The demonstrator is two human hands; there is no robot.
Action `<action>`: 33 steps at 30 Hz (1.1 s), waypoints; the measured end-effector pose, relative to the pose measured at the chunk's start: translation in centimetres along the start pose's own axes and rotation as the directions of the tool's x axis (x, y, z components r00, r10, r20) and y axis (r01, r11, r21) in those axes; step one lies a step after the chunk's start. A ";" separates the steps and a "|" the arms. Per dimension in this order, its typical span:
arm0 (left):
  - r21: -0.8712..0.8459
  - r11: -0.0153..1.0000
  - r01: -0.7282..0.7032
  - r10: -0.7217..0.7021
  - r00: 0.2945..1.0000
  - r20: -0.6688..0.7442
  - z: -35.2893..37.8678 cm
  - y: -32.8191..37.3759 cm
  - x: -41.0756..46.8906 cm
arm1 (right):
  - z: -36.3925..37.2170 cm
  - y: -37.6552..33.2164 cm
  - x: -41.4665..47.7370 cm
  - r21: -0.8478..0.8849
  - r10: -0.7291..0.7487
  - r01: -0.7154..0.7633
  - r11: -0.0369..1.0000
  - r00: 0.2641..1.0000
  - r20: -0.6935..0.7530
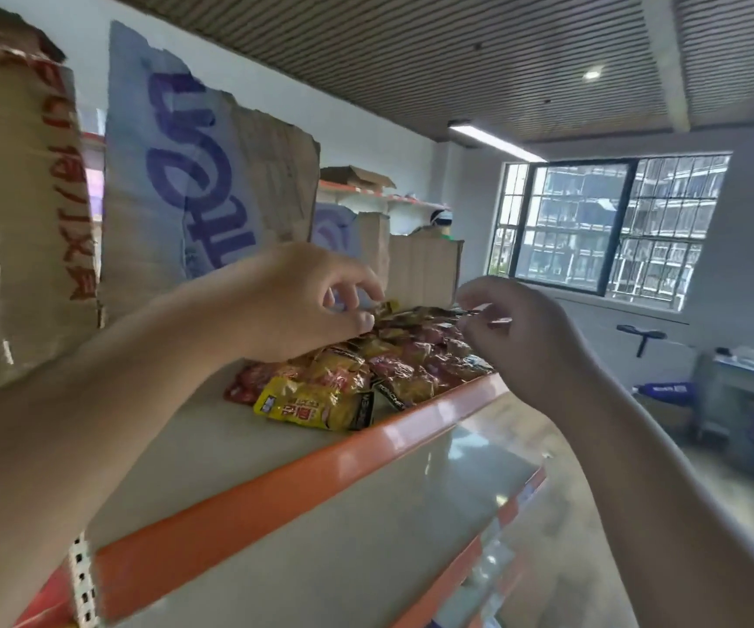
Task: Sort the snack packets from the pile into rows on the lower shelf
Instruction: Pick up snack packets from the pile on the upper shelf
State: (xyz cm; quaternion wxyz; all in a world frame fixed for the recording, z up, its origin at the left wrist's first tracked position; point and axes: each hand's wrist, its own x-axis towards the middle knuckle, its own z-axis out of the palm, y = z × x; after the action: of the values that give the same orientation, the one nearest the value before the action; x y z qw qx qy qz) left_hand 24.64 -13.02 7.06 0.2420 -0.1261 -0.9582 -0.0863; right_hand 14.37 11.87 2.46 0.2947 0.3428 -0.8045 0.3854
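Over the snack packet pile [379, 369] on the orange-edged upper shelf [275, 487], the left hand [302, 301] pinched a small yellow packet [386, 306]. The right hand [520, 328] had its fingers closed on a thin packet [484, 310].

Place: small shop or stockroom, set up in an office-like room.
Shelving: metal shelf [302, 464] with orange front edge and a perforated upright [81, 582], further tiers below.
Goods: pile of snack packets [366, 369] on the top shelf.
Packing: torn cardboard boxes [203, 174] standing along the back of the shelf.
Background: more orange shelving [384, 194] by the far wall, barred window [610, 228], slatted ceiling [456, 56] with strip light [493, 140], bench [746, 378] with clutter at right.
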 end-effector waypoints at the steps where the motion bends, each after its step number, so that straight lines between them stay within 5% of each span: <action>1: 0.017 1.000 0.002 -0.002 1.000 0.013 0.2 -0.1 0.6 | 0.4 0.8 0.8 0.001 -0.007 0.007 1.000 1.000 0.012; 11: 0.093 0.972 0.216 -0.225 0.969 0.105 2.0 -1.4 4.6 | 4.5 8.9 8.9 0.114 -0.109 0.091 0.989 0.981 0.162; 17: 0.257 0.863 0.434 -0.491 0.840 0.231 4.6 -1.7 8.1 | 6.4 14.4 14.1 0.169 -0.220 0.176 0.970 0.931 0.293; 21: 0.415 0.704 0.577 -0.711 0.578 0.401 7.2 -1.7 9.9 | 8.2 16.5 17.3 0.217 -0.331 0.256 0.942 0.814 0.478; 24: 0.516 0.577 0.633 -0.817 0.432 0.383 9.5 -1.7 10.5 | 9.6 16.5 19.3 0.259 -0.413 0.321 0.911 0.705 0.577; 28: 0.499 0.548 0.671 -0.836 0.426 0.346 10.4 -1.9 11.4 | 10.9 14.3 21.1 0.249 -0.477 0.452 0.856 0.509 0.717; 33: 0.294 0.606 0.739 -0.793 0.533 0.296 11.1 -2.7 11.1 | 12.6 11.2 20.9 0.217 -0.436 0.578 0.786 0.271 0.858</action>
State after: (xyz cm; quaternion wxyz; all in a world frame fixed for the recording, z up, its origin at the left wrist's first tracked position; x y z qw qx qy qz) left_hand 9.49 -10.87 2.56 -0.0125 0.3088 -0.9466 -0.0922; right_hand -9.38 0.01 6.54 -0.0314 0.7061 -0.7072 -0.0196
